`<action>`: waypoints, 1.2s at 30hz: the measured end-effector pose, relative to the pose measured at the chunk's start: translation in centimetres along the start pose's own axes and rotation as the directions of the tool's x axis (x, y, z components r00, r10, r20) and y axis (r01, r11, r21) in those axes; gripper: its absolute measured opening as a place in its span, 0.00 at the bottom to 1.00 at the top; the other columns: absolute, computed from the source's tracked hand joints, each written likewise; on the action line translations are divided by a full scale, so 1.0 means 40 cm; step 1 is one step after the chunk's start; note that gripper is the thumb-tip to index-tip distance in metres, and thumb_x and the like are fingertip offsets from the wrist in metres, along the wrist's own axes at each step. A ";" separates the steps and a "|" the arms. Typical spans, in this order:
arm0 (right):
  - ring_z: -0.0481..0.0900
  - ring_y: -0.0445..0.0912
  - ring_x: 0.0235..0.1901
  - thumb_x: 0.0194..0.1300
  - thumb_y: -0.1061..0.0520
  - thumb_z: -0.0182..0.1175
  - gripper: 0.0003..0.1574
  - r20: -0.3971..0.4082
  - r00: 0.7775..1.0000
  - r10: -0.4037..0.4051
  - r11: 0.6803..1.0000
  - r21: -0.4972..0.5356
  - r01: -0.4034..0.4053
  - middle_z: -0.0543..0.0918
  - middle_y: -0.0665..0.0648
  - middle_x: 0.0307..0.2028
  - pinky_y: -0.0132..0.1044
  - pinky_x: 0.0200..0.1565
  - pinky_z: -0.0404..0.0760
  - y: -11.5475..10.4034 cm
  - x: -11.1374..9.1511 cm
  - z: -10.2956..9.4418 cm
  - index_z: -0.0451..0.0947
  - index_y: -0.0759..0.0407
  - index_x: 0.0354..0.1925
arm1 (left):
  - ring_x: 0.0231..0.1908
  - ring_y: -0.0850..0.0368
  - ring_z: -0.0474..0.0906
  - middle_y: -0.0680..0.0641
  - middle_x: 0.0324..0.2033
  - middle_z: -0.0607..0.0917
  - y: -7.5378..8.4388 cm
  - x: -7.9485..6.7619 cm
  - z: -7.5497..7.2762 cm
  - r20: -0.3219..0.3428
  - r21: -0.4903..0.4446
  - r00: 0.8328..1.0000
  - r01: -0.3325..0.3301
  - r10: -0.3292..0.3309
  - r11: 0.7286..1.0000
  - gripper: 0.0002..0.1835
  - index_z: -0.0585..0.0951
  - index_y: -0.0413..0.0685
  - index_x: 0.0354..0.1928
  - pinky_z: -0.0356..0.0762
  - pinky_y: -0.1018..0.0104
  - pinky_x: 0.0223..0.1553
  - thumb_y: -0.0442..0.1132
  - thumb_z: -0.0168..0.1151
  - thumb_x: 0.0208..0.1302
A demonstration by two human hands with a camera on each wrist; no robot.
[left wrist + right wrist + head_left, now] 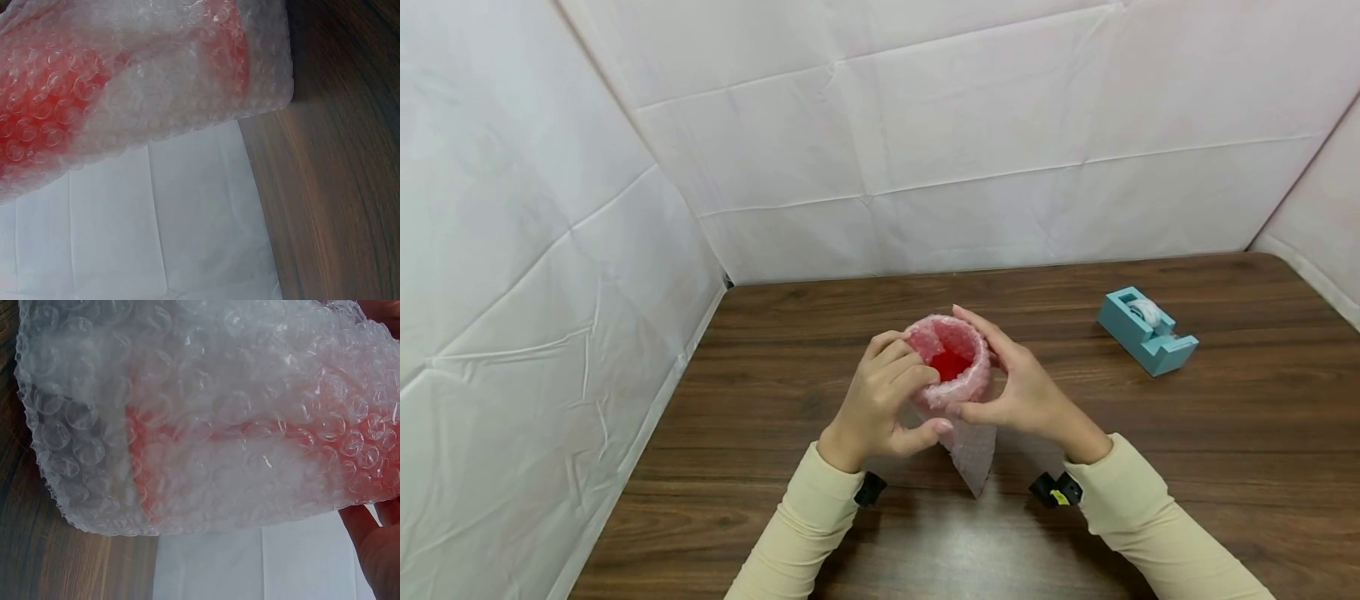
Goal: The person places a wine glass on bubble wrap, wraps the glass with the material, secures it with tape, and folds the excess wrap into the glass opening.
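A sheet of bubble wrap (973, 383) stands as a tube around a red object (951, 364), which shows through the open top. The object's kind cannot be told. My left hand (887, 400) grips the near-left rim, fingers bent over the edge and thumb low in front. My right hand (1022, 387) holds the tube's right side, thumb in front and fingers behind. A pointed corner of the wrap hangs towards me. In both wrist views, the bubble wrap (169, 81) fills much of the picture, with red and white areas seen through it.
A light-blue tape dispenser (1150, 329) with a roll of clear tape stands at the right on the dark wooden table (760, 400). White cloth walls (925, 167) rise behind the table and at both sides.
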State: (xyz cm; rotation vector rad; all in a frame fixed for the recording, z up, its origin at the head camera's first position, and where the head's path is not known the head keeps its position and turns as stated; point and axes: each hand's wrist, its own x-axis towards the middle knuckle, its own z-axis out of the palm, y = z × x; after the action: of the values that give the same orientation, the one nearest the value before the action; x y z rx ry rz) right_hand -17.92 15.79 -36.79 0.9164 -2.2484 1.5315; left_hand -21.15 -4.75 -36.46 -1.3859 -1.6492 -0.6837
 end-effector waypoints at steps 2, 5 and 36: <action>0.75 0.44 0.53 0.43 0.70 0.74 0.64 0.006 1.000 -0.003 1.000 -0.006 0.003 0.72 0.62 0.61 0.26 0.50 0.77 0.002 -0.002 0.002 0.53 0.52 0.73 | 0.34 0.56 0.76 0.50 0.24 0.82 0.000 0.000 0.000 0.004 0.003 1.000 0.001 -0.001 1.000 0.27 0.78 0.46 0.28 0.71 0.55 0.50 0.60 0.42 0.69; 0.74 0.41 0.53 0.44 0.69 0.74 0.64 0.010 1.000 0.001 1.000 -0.005 -0.001 0.72 0.61 0.61 0.27 0.50 0.78 0.004 -0.004 0.002 0.53 0.51 0.74 | 0.34 0.55 0.75 0.50 0.24 0.81 -0.001 0.001 0.000 0.000 -0.008 1.000 0.002 -0.002 1.000 0.27 0.78 0.46 0.28 0.71 0.55 0.50 0.59 0.41 0.70; 0.72 0.36 0.57 0.49 0.62 0.73 0.60 -0.090 0.988 0.122 0.992 0.049 -0.118 0.68 0.60 0.65 0.25 0.54 0.75 -0.015 0.004 -0.035 0.52 0.52 0.74 | 0.64 0.54 0.66 0.49 0.67 0.66 0.017 -0.014 0.041 0.324 -0.517 0.731 0.669 -0.601 0.534 0.59 0.52 0.58 0.73 0.68 0.57 0.64 0.31 0.78 0.42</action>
State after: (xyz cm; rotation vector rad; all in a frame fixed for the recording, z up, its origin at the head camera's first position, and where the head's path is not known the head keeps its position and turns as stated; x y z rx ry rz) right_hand -17.82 16.85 -35.69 0.7169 -2.2481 1.6447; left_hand -20.92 -3.49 -37.81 -1.1955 -2.1592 -1.7357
